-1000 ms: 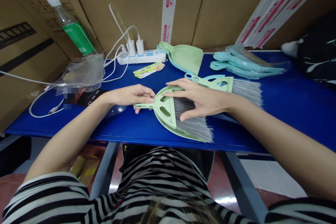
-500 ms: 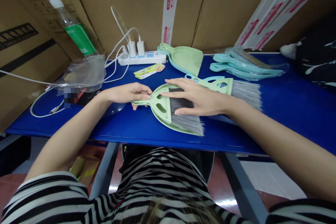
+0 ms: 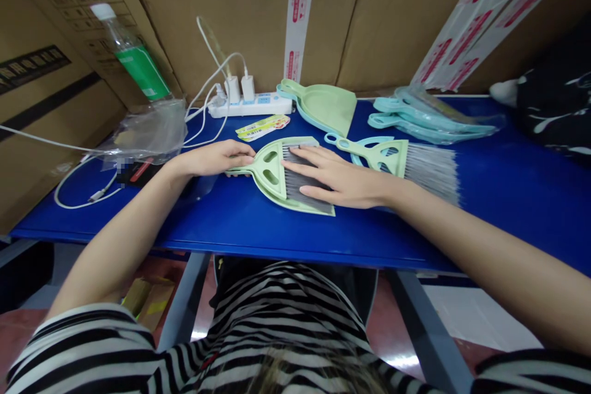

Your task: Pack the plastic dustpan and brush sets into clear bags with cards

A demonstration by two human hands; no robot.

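Observation:
A light green hand brush [image 3: 279,178] with grey bristles lies in a matching green dustpan [image 3: 327,210] near the front of the desk. My left hand [image 3: 215,159] is closed around both handles where they overlap, its fingertips partly hidden beneath. Fingers spread, my right hand [image 3: 344,180] rests flat on the bristles. Just beyond my right wrist lies another green hand brush [image 3: 394,160], with a blue brush [image 3: 358,159] partly visible under it. Behind them a green dustpan [image 3: 331,108] is stacked on a blue dustpan [image 3: 305,114].
Blue sets in clear plastic [image 3: 429,120] lie at the back right. A white power strip [image 3: 258,104] with chargers and cables, printed cards [image 3: 263,128], a crumpled plastic bag [image 3: 154,129] and a green-labelled bottle [image 3: 143,71] occupy the left. Cardboard boxes [image 3: 240,0] wall the back.
The held brush and dustpan have shifted slightly left and away from the desk's front edge. The bristles, which spread past the pan's edge before, now lie within it under my right hand.

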